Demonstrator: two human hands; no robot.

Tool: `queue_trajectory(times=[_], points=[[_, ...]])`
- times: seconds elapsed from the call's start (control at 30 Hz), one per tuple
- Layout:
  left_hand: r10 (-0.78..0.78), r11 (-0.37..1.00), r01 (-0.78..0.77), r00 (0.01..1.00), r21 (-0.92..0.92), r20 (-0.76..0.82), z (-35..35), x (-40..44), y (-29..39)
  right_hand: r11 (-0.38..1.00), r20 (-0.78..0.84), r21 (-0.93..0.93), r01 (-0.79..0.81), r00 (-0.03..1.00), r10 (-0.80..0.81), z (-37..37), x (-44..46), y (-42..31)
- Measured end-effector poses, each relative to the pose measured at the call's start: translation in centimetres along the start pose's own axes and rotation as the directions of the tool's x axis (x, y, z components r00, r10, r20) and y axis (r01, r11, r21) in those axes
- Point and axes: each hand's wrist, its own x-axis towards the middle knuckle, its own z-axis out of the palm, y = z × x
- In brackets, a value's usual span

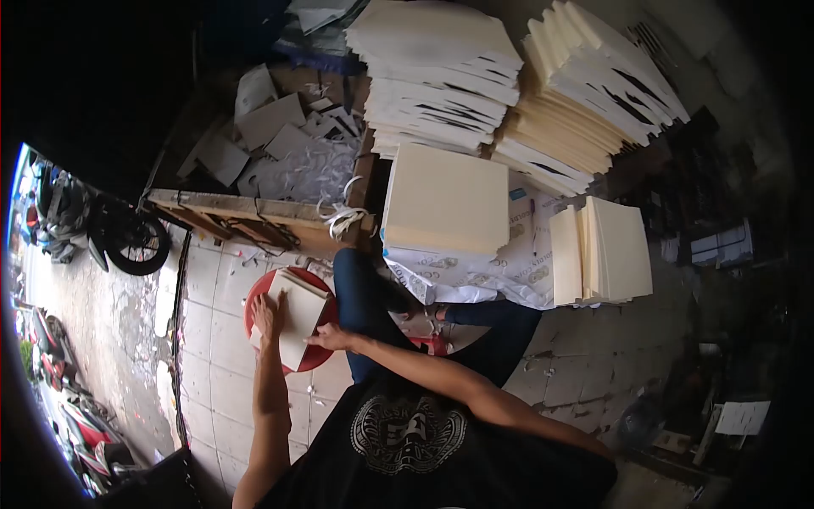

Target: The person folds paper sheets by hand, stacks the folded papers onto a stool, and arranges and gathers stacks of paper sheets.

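Note:
A stack of cream card sheets [299, 312] lies on a round red stool [291, 278] to the left of my knees. My left hand [268, 317] rests along the stack's left side, fingers stretched out over it. At the near right edge, my right hand [331, 337] closes on the sheets; its fingertips are partly hidden. Ahead of me, a larger pile of cream card [448, 199] sits on a surface covered with printed white wrapping paper [466, 271]. Another upright bundle of cream folded sheets [600, 250] stands at its right end.
Tall stacks of folded card [437, 76] and more slanted stacks [585, 93] rise behind. A wooden-sided bin [254, 208] holds paper offcuts [305, 165]. Scraps dot the tiled floor [216, 356]. Motorcycles [127, 237] are parked outside on the left.

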Motion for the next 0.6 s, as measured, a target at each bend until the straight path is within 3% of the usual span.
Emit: queue_trajectory(times=[0.03, 0.07, 0.1, 0.13, 0.17, 0.2, 0.23, 0.27, 0.3, 0.37, 0.43, 0.5, 0.57, 0.6], points=[[-0.03, 1.0, 0.029, 0.998, -0.007, -0.053, -0.1, -0.4, 0.5, 0.979, -0.001, -0.152, 0.134, 0.991, -0.135, -1.5, -3.2, -3.0], [-0.031, 0.999, 0.032, 0.998, 0.004, -0.061, 0.0, -0.4, 0.8, 0.906, 0.013, -0.402, 0.134, 0.99, -0.141, -3.7, -5.9, -7.8], [-0.043, 0.999, 0.044, 0.997, 0.015, -0.067, 0.3, -0.4, 0.6, 0.859, -0.145, -0.362, 0.363, 0.888, -0.436, -5.7, -10.3, -13.1], [-0.041, 0.999, 0.043, 0.996, 0.015, -0.079, 0.7, -0.2, 0.3, 0.693, -0.26, -0.52, 0.499, 0.68, -0.685, -8.0, -12.5, -16.6], [-0.049, 0.999, 0.051, 0.994, 0.014, -0.094, 1.3, -0.1, 0.1, 0.486, -0.306, -0.719, 0.496, 0.403, -0.863, -11.0, -15.2, -21.8], [-0.06, 0.998, 0.062, 0.992, 0.018, -0.112, 1.6, -0.3, -0.5, 0.514, -0.382, -0.766, 0.387, 0.368, -0.848, -14.1, -17.8, -26.4], [-0.049, 0.998, 0.052, 0.993, 0.026, -0.112, 1.6, -0.6, -0.8, 0.284, -0.271, -0.935, 0.212, 0.087, -0.959, -17.9, -18.6, -30.2], [-0.035, 0.999, 0.039, 0.992, 0.034, -0.119, 1.5, -0.5, -0.8, 0.158, -0.158, -0.987, 0.005, -0.05, -0.986, -21.4, -19.5, -34.2], [-0.019, 0.999, 0.025, 0.992, 0.041, -0.126, 1.4, -0.2, -0.8, 0.091, -0.071, -0.978, -0.189, -0.106, -0.992, -24.8, -19.3, -36.8], [-0.058, 0.998, 0.06, 0.994, 0.016, -0.098, 1.4, 0.0, -1.0, 0.066, -0.085, -0.912, -0.405, 0.03, -0.996, -29.2, -18.5, -40.3], [-0.1, 0.995, 0.099, 0.993, -0.023, -0.054, 0.5, -0.4, -0.2, -0.034, -0.065, -0.863, -0.503, 0.177, -0.982, -32.8, -15.9, -40.6], [-0.099, 0.994, 0.102, 0.992, 0.028, -0.083, 1.5, -0.3, -0.8, 0.08, -0.289, -0.892, -0.446, 0.425, -0.858, -33.7, -14.5, -41.1], [-0.073, 0.997, 0.075, 0.991, 0.018, -0.114, 3.3, -0.1, -2.3, 0.1, -0.296, -0.895, -0.435, 0.411, -0.863, -32.8, -14.4, -41.9], [-0.08, 0.996, 0.077, 0.993, -0.036, -0.091, 2.2, 0.0, -1.8, 0.001, -0.141, -0.931, -0.366, 0.356, -0.924, -32.3, -14.5, -41.9]])
